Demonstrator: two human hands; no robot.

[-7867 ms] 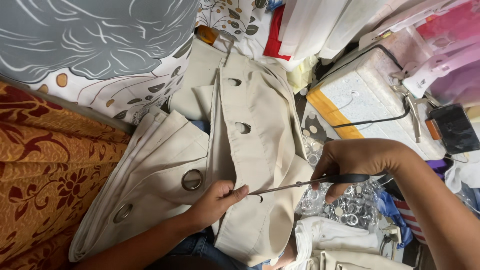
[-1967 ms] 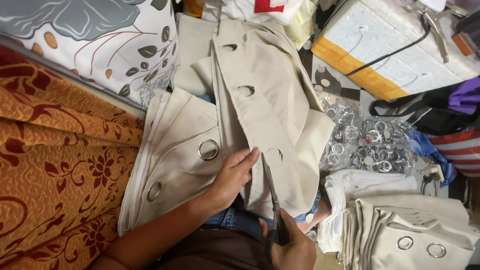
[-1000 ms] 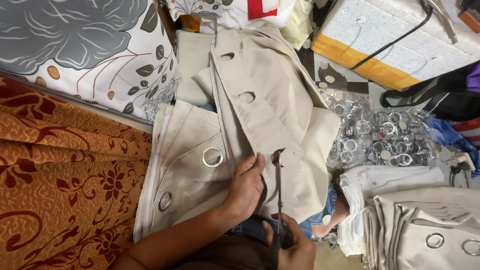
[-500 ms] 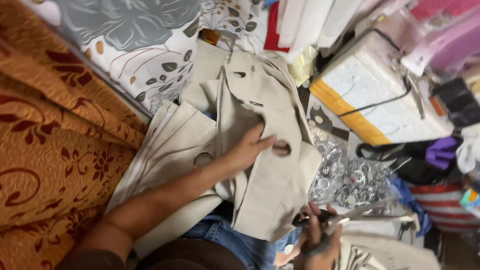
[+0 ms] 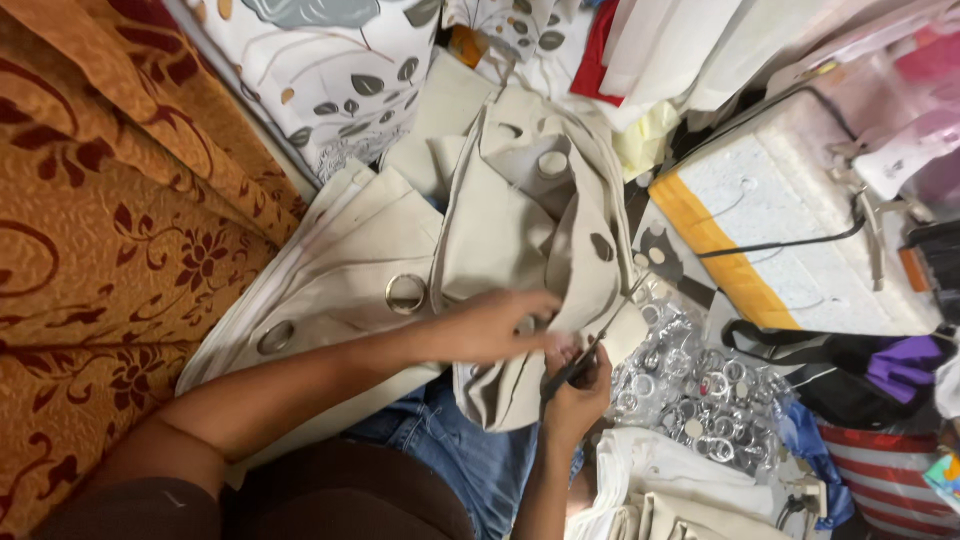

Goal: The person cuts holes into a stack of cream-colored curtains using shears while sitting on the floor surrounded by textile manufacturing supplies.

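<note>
Orange bedding patterned with dark red flowers [image 5: 110, 250] spread at the left, white leaf-printed fabric [image 5: 340, 80] laid beyond it, a white foam box with a yellow edge [image 5: 800, 230] set among cluttered bags at the right
</note>
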